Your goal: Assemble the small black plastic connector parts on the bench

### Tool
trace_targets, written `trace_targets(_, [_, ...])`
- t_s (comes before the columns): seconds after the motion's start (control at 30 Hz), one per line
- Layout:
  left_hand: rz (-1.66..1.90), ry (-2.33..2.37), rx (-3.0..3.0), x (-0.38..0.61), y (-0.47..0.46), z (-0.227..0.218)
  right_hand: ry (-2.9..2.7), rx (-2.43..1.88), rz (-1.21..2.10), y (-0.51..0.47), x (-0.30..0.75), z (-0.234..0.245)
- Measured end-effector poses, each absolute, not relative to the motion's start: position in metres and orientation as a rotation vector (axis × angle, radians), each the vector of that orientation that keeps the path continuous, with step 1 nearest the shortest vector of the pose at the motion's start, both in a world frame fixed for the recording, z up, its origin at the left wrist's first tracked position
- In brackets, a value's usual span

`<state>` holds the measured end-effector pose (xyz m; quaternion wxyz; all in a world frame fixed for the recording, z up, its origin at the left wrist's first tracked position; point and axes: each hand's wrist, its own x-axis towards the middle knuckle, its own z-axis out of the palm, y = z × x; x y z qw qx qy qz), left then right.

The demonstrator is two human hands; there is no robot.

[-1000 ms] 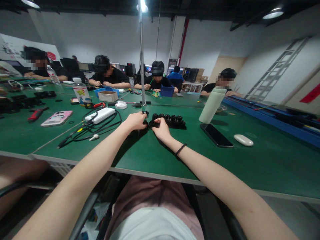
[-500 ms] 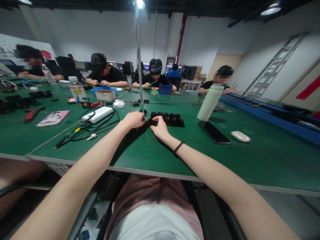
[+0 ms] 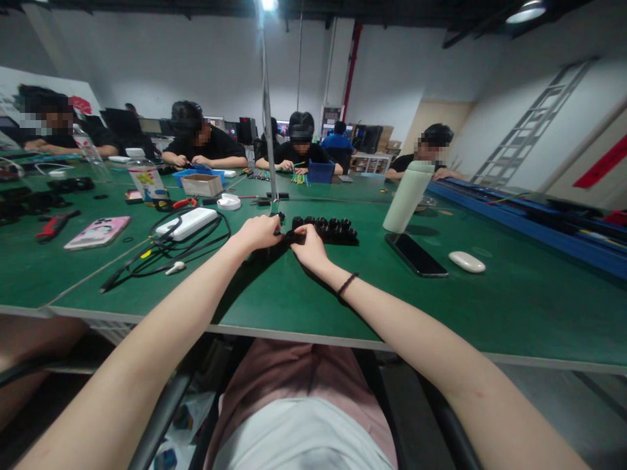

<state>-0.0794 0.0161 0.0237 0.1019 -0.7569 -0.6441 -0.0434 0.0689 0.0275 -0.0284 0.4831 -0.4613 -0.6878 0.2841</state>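
Note:
My left hand (image 3: 260,232) and my right hand (image 3: 309,247) meet over the green table, close to the metal pole. Between them is a small black part (image 3: 289,237), which the fingers of both hands close around. Its exact kind is too dark and too covered to make out. Just behind and right of my right hand lies a row of black round pieces (image 3: 333,230) on a flat black base. A bit of black material shows past the left fingertips.
Right of my hands stand a pale green bottle (image 3: 407,197), a black phone (image 3: 416,254) and a white oval case (image 3: 467,262). To the left lie a white power bank (image 3: 187,223) with black cable, an earbud (image 3: 175,267) and a pink phone (image 3: 98,233). Co-workers sit across the table.
The whole view has shifted slightly, so things appear a little further left and up. Both hands stay on the black part with hardly any change in grip.

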Motion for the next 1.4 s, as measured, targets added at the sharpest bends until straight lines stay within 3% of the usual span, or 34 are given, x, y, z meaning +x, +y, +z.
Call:
trace_targets(0.9, [-0.337, -1.703, -2.326, -0.087, 0.025, 0.019, -1.685, -1.149, 0.726, 0.026, 0.070, -0.026])
trace_targets(1.4, [-0.068, -1.840, -2.298, -0.088, 0.022, 0.022, -1.664, -1.079, 0.702, 0.033, 0.070, -0.034])
